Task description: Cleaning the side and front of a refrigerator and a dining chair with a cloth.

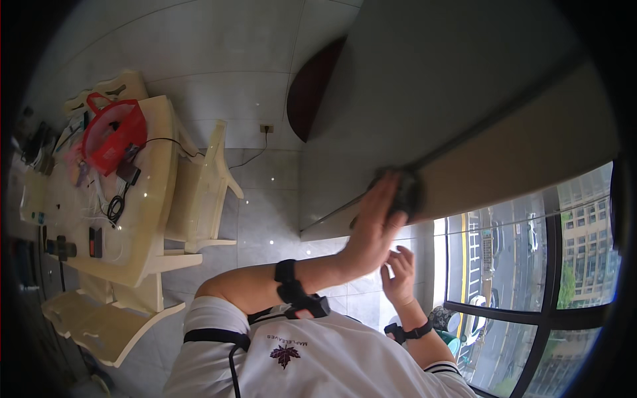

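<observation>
My left hand reaches up and across with its fingers stretched over a dark rounded object. Motion blur hides what that object is. The hand holds it against a tall cabinet-like body, near the seam between its grey face and its beige side. Lower and to the right, my right hand hangs in the air, fingers loosely bent and apart, holding nothing. Black straps with small devices circle both my forearms.
At the left, a cream table bears a red bag, cables and small items. Cream chairs surround it. A cord runs to a socket. Something dark red juts beyond the cabinet. A window is right.
</observation>
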The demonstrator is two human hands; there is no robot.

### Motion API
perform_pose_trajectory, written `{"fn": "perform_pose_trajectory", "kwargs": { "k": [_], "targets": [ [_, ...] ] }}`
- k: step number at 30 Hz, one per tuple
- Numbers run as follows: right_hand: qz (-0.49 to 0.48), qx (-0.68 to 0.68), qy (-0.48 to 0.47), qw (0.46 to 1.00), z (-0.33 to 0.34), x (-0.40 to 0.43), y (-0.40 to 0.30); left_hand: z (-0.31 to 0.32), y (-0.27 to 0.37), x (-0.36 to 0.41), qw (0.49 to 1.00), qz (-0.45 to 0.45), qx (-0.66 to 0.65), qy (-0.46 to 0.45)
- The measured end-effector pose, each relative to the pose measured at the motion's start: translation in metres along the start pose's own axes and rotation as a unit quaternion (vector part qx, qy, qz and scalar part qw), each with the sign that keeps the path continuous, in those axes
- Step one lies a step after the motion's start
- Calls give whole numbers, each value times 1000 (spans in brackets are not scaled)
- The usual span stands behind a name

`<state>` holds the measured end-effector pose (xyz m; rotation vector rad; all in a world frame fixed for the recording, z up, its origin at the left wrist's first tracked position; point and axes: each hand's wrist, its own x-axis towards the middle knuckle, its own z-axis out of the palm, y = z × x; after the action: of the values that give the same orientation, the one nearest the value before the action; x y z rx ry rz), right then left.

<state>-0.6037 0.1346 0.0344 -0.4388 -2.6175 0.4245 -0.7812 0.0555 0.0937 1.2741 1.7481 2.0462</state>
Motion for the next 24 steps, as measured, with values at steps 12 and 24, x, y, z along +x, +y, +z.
{"fn": "perform_pose_trajectory", "kwargs": {
  "k": [12, 24],
  "targets": [
    [87, 41, -257, 961, 66, -72, -36, -13, -114, -68, 984, 30, 169, -46],
    [364, 168, -321, 858, 66, -85, -77, -216, -134, -152, 798, -517, -243, -193]
  ]
}}
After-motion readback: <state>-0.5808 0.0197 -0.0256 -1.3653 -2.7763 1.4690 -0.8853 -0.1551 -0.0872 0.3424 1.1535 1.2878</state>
